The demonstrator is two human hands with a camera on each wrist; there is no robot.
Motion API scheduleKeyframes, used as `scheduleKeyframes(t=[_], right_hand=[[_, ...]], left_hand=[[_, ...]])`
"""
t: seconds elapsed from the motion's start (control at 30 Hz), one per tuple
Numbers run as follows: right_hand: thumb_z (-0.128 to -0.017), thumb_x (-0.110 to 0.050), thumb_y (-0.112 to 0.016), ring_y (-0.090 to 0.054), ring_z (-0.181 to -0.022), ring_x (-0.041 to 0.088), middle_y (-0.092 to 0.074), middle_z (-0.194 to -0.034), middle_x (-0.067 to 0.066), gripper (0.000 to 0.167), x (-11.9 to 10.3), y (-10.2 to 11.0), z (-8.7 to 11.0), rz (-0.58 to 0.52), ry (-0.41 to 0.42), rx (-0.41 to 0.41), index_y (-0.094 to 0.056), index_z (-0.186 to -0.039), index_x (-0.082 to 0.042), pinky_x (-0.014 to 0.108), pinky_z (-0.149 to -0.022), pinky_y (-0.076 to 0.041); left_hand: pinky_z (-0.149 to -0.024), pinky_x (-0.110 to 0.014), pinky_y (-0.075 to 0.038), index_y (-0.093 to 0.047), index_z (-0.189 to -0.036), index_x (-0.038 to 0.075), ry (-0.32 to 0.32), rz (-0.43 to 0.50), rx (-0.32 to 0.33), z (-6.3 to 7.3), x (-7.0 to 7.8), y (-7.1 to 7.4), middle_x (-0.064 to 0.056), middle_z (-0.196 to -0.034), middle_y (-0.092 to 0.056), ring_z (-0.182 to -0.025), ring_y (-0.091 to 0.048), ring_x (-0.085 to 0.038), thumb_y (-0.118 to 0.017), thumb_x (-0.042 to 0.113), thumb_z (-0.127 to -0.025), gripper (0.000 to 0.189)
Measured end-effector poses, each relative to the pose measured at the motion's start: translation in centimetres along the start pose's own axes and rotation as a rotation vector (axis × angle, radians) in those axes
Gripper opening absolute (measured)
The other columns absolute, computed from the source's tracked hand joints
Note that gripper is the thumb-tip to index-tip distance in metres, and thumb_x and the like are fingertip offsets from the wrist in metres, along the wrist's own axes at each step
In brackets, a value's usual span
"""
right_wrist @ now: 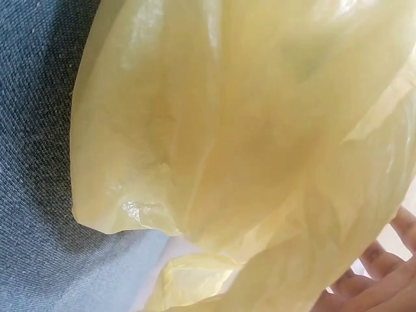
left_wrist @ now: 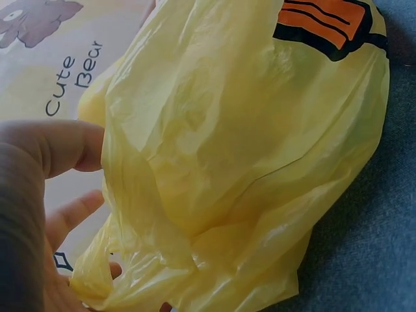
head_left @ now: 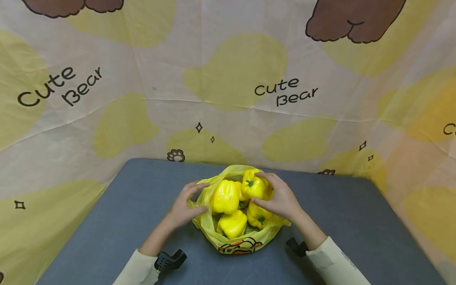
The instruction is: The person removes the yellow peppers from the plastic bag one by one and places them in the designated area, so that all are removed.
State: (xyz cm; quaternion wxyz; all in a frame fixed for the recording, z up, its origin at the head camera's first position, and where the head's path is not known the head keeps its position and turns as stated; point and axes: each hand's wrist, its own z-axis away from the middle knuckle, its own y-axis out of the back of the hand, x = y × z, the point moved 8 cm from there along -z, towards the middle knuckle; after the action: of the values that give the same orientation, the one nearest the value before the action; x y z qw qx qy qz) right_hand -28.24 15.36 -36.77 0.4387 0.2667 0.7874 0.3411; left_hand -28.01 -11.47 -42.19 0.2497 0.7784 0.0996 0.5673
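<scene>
A yellow plastic bag (head_left: 210,237) stands on the table with its mouth wide, holding several yellow bell peppers (head_left: 225,196). At its left rim is my left hand (head_left: 183,206), thumb and fingers apart. In the left wrist view, the thumb (left_wrist: 75,146) meets the edge of the bag (left_wrist: 214,149) and other fingers are partly hidden behind the plastic. My right hand (head_left: 281,196) reaches over the right rim, its thumb and fingers spread beside the upper right pepper (head_left: 252,184); firm contact cannot be made out. Fingers (right_wrist: 380,260) show past the bag (right_wrist: 195,130) in the right wrist view.
The bag rests on a blue-grey table (head_left: 149,186) near its back edge. Behind and beside it hangs a patterned cloth (head_left: 228,79) with "Cute Bear" lettering. Black wrist devices (head_left: 171,260) sit at both cuffs, close above the table.
</scene>
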Motion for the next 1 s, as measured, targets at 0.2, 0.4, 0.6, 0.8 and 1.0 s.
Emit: scheduleKeyframes(t=[0.2,0.4,0.6,0.8,1.0], right_hand=[[-0.072,-0.031,-0.083,-0.059,-0.109,0.028,-0.058,-0.130,0.007,0.070,-0.2,0.5,0.1,-0.009,0.007,0.022,-0.054,-0.134,-0.020,0.044,-0.082,-0.052],[-0.071,-0.029,-0.083,-0.059,-0.103,0.023,-0.058,-0.129,0.006,0.069,-0.6,1.5,0.1,-0.024,0.019,0.053,-0.055,-0.134,-0.018,0.041,-0.077,-0.050],[-0.072,-0.025,-0.083,-0.059,-0.103,0.024,-0.059,-0.128,0.008,0.068,-0.9,3.2,0.0,-0.049,0.032,0.102,-0.056,-0.133,-0.015,0.043,-0.075,-0.051],[-0.072,-0.022,-0.083,-0.057,-0.108,0.026,-0.058,-0.131,0.009,0.068,-0.2,4.9,0.3,-0.044,0.014,0.139,-0.055,-0.134,-0.016,0.045,-0.077,-0.050],[-0.073,-0.021,-0.081,-0.056,-0.109,0.028,-0.058,-0.128,0.011,0.068,1.6,6.5,0.8,-0.034,-0.025,0.177,-0.054,-0.135,-0.015,0.048,-0.079,-0.049]], left_hand=[[-0.100,-0.067,-0.033,-0.058,-0.133,0.018,0.018,0.005,0.003,-0.1,-0.2,-0.3,-0.024,-0.149,-0.032,-0.136,-0.034,-0.045,-0.073,0.017,-0.077,0.057],[-0.098,-0.064,-0.036,-0.058,-0.132,0.014,0.024,-0.004,0.014,0.0,-0.1,-0.2,-0.024,-0.147,-0.035,-0.128,-0.043,-0.043,-0.071,0.013,-0.077,0.057],[-0.091,-0.061,-0.040,-0.060,-0.129,0.011,0.003,-0.033,0.045,-0.1,-0.1,0.0,-0.024,-0.141,-0.042,-0.115,-0.049,-0.040,-0.071,0.015,-0.075,0.055],[-0.089,-0.058,-0.042,-0.062,-0.125,0.013,-0.026,-0.067,0.051,-0.3,-0.1,-0.1,-0.022,-0.134,-0.047,-0.110,-0.051,-0.036,-0.075,0.022,-0.073,0.055],[-0.093,-0.052,-0.041,-0.062,-0.125,0.013,-0.011,-0.071,0.015,-0.4,-0.3,-0.4,-0.018,-0.130,-0.051,-0.110,-0.051,-0.032,-0.074,0.018,-0.074,0.053]])
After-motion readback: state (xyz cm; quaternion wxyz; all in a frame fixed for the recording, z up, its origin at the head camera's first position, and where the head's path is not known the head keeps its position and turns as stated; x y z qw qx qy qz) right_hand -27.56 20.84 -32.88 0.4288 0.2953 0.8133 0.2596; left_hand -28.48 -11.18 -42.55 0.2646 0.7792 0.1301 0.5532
